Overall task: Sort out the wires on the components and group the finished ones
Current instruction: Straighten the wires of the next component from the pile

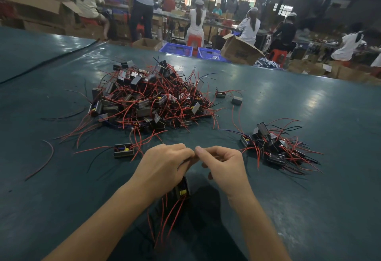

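Observation:
My left hand [165, 163] grips a small black box component [182, 189] with a yellow part inside; its red and black wires hang down toward me. My right hand [222, 163] has curled fingers that meet the left fingertips; whether it pinches a wire is hidden. A big tangled pile of components [148, 99] with red and black wires lies in the middle of the dark green table [309, 209]. A smaller group of components [274, 147] lies to the right of my hands. One single component [123, 150] sits just left of my left hand.
Two loose components [228, 96] lie right of the big pile, and a loose red wire [44, 160] lies at the left. Beyond the table's far edge stand blue crates [177, 49], cardboard boxes [239, 51] and several seated and standing workers.

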The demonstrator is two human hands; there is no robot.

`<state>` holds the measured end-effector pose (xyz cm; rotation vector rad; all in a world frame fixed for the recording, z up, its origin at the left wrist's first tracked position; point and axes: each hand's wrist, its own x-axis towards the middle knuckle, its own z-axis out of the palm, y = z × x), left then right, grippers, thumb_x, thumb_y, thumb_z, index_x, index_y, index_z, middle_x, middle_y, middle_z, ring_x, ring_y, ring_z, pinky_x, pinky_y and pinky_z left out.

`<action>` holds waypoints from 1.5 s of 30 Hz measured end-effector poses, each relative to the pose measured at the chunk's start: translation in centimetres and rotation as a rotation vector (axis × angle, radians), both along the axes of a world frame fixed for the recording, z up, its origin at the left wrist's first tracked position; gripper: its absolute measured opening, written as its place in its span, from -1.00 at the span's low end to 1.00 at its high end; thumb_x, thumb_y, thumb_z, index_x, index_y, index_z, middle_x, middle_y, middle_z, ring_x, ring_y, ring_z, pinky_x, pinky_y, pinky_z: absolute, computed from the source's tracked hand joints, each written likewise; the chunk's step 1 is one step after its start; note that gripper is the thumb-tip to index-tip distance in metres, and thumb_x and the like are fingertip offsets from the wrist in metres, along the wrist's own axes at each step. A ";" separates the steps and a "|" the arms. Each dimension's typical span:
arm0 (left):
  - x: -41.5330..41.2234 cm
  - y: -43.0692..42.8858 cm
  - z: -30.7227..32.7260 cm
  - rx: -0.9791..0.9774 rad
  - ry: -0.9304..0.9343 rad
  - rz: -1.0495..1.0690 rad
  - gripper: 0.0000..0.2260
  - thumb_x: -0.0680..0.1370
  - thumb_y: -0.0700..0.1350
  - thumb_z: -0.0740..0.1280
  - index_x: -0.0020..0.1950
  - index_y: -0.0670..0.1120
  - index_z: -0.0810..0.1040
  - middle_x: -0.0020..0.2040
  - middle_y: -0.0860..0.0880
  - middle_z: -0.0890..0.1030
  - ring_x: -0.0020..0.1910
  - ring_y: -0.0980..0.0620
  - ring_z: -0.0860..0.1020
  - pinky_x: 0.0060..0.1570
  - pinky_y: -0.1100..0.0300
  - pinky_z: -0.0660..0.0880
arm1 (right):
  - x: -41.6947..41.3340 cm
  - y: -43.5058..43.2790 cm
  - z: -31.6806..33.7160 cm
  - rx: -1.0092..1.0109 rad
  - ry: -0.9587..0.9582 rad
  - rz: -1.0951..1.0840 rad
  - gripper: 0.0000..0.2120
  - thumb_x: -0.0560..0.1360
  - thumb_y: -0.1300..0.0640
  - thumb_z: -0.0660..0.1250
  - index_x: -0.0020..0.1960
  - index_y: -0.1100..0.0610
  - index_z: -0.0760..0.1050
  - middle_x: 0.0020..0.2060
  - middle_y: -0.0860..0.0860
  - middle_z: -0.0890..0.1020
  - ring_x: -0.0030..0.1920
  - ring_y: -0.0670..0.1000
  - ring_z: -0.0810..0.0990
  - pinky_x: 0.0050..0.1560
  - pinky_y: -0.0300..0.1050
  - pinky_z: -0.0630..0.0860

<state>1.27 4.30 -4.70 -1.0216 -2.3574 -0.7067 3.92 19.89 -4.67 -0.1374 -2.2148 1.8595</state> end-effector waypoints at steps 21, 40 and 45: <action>-1.3 0.1 0.0 0.415 -0.799 -0.021 -0.87 0.57 -0.13 0.36 -0.14 0.00 0.66 -0.31 0.10 0.66 -0.30 0.20 0.59 -0.23 0.34 0.52 | -0.4 0.6 -1.6 0.452 0.419 0.032 -0.66 0.52 0.24 0.37 0.17 -0.12 0.47 -0.09 -0.23 0.57 -0.24 -0.04 0.52 -0.31 -0.30 0.42; -0.6 0.3 -0.8 0.291 -0.223 -0.009 -0.95 0.54 -0.12 0.41 -0.07 -0.02 0.68 -0.25 0.16 0.60 -0.29 0.16 0.54 -0.16 -0.01 0.46 | -0.6 -0.3 -1.9 0.296 0.166 -0.072 -0.69 0.55 -0.09 0.32 -0.28 0.07 0.53 -0.45 -0.17 0.52 -0.45 -0.16 0.41 -0.40 -0.37 0.33; -0.5 0.2 -0.6 0.228 -0.139 0.003 -0.90 0.53 -0.03 0.37 -0.08 0.01 0.68 -0.23 0.16 0.62 -0.31 0.18 0.52 -0.15 0.12 0.37 | -0.9 -0.2 -1.7 0.110 0.017 0.007 -0.69 0.59 0.12 0.29 -0.33 0.06 0.51 -0.49 -0.10 0.46 -0.43 -0.05 0.39 -0.36 -0.13 0.35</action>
